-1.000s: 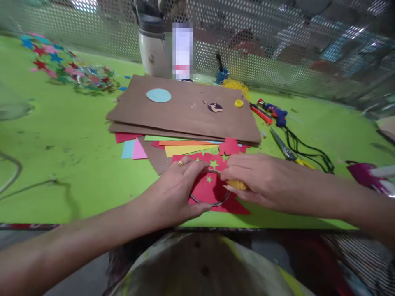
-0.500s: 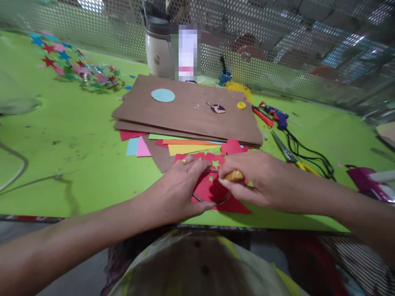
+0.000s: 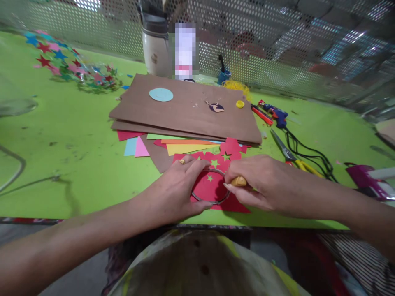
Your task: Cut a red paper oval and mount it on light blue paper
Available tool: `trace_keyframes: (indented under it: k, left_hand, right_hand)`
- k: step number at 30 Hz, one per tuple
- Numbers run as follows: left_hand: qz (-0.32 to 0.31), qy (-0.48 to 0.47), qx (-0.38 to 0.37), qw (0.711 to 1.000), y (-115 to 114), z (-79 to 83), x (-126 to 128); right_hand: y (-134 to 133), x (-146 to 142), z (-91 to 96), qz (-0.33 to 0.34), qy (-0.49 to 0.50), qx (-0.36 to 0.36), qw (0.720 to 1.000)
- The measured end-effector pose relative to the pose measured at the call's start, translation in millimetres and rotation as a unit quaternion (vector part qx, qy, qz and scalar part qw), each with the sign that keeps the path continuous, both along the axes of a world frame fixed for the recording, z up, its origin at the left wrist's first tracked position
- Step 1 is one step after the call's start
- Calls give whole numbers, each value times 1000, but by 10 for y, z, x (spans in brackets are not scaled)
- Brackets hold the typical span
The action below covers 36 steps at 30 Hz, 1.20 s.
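Red paper [image 3: 208, 190] with star-shaped holes lies near the front edge of the green table. On it rests a thin round ring [image 3: 219, 203], greyish and open in the middle. My left hand [image 3: 182, 187] grips the ring's left side, fingertips at the far edge and thumb at the near edge. At the ring's right side, my right hand [image 3: 257, 183] is closed around a short yellow-brown handle [image 3: 238, 181]; its working end is hidden by the fingers. A small star hole [image 3: 210, 178] shows inside the ring.
Brown cardboard [image 3: 185, 111] lies behind the hands, over coloured paper sheets [image 3: 188, 149]. To the right are scissors [image 3: 285, 150], a glue gun [image 3: 277, 116] and a red cutter [image 3: 261, 115]. Paper stars [image 3: 58, 55] lie back left, near a white jug [image 3: 156, 51].
My right hand has moved slightly right, away from the ring's middle, with the handle still in it. My left hand stays on the ring. The view has shifted a little.
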<state>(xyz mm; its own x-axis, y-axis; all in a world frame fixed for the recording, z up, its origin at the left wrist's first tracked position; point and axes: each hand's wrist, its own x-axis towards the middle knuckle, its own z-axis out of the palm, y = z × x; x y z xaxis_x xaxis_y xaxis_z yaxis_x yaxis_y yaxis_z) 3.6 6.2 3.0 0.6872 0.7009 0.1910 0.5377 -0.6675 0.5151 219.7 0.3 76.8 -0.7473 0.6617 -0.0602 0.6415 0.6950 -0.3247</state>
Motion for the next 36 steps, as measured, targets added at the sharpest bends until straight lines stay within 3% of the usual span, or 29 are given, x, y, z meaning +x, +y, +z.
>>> trace_keyframes:
  k: [5,9,15,21,25,30,36]
  left_hand:
    - [-1,-6,-2,1000,2,-5,0]
    - [-1,-5,-13,1000,-1,6,-1]
    - [1,-15,-13,1000,-11,24,4]
    - [7,2,-25,1000,-12,42,6]
    - [6,5,-33,999,-13,66,8]
    - [15,19,-42,999,-16,65,8]
    - [4,3,-30,1000,-18,48,7]
  right_hand:
    - [-10,-11,24,-17,14,-43,999]
    - [9,22,5,-34,56,-10,998]
    - [29,56,-160,23,125,22,992]
    - [2,128,-280,28,115,54,991]
    - [-140,179,-257,6,97,79,992]
    - [-273,194,-195,-14,78,54,995]
    - [-193,130,-277,-31,108,87,990]
